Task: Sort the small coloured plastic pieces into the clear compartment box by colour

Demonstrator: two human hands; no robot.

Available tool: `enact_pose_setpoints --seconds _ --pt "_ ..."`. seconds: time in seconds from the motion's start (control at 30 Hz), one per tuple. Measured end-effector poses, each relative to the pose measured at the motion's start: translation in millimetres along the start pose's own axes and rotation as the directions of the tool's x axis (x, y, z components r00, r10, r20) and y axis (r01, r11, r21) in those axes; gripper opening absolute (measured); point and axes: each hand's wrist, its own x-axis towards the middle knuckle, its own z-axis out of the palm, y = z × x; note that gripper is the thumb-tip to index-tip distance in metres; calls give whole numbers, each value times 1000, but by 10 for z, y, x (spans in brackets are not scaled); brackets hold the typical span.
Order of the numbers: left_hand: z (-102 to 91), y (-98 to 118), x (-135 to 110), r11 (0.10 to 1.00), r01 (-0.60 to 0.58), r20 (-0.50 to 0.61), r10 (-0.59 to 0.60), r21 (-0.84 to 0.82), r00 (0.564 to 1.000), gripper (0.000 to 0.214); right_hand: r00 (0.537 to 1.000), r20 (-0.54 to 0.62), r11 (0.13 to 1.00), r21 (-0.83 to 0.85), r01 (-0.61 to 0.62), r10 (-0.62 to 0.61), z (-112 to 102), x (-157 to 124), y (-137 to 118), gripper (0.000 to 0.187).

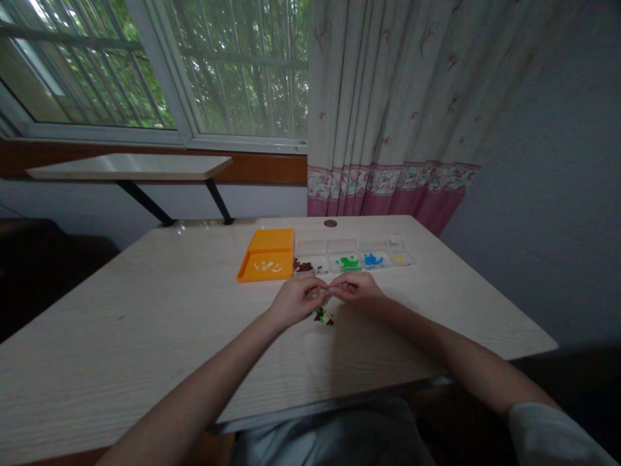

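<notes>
Nearest us, our two forearms reach in from the near edge of the table (pixel 145 336) and meet toward its middle. Our left hand (pixel 295 299) and right hand (pixel 356 288) are brought together, fingertips touching, and between them we pinch a tiny green bead (pixel 328 289). It is too small for us to tell its long axis or which way it points. The fingers of both hands are curled in, not spread.

Just beneath the hands, on the table, lies a small loose heap of beads (pixel 323 316), dark and green, touching nothing else.

Beyond the hands, toward the far edge, sits a clear box (pixel 354 246) with its long axis running left to right along that edge. Its near row of compartments holds, from left to right, brown, green, blue and yellow beads; the far row looks bare. Touching its left end is an orange lid (pixel 270 249), lying open and flat, with a few white beads in its near half.

Near the far edge, behind the box, is a small dark round cap (pixel 330 223) set in the table.
</notes>
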Motion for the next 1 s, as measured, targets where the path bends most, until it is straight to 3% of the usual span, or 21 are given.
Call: enact_pose_setpoints --seconds 0.47,0.7,1.0 --pt "-40 1 6 1000 -9 33 9 18 999 15 997 -8 989 -131 70 -71 -33 -1 -69 18" --pt "-97 -124 14 1000 26 312 -26 6 950 14 974 -187 985 -145 99 -126 -126 18 -38 19" --pt "-85 -118 1 1000 -4 365 3 0 931 14 969 -216 984 -152 92 -123 -137 19 -24 24"
